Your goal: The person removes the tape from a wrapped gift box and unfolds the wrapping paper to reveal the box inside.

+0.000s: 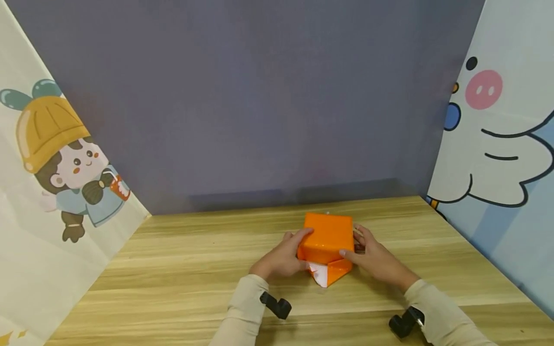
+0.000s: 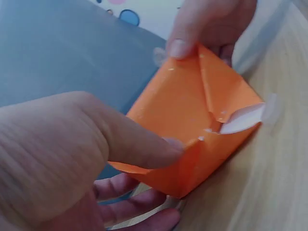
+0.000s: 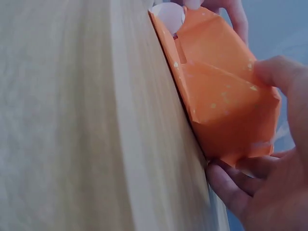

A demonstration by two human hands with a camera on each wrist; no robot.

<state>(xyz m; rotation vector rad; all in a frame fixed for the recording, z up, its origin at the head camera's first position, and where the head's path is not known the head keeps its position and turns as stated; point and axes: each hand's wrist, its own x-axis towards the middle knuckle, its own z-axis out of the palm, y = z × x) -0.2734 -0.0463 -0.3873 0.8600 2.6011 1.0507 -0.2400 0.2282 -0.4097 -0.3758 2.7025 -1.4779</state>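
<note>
A box wrapped in glossy orange paper [image 1: 330, 235] sits on the wooden table between both hands. At its near end a folded, pointed paper flap [image 1: 339, 272] sticks out toward the person, part of its white inner side showing. The left hand [image 1: 283, 257] grips the box's left side, thumb over the top edge and front fold, other fingers lower down. On the opposite side the right hand [image 1: 381, 262] holds it, thumb at the near top corner. In the left wrist view, side folds meet at the open end, and a clear tab like tape [image 2: 271, 108] stands at the flap's tip.
The light wood-grain table [image 1: 195, 269] spreads around the box. Behind it rises a grey panel [image 1: 259, 105], with cartoon-printed sheets at the left [image 1: 26, 250] and right [image 1: 519, 43]. Black wrist cameras sit on both cream sleeves [image 1: 242, 307].
</note>
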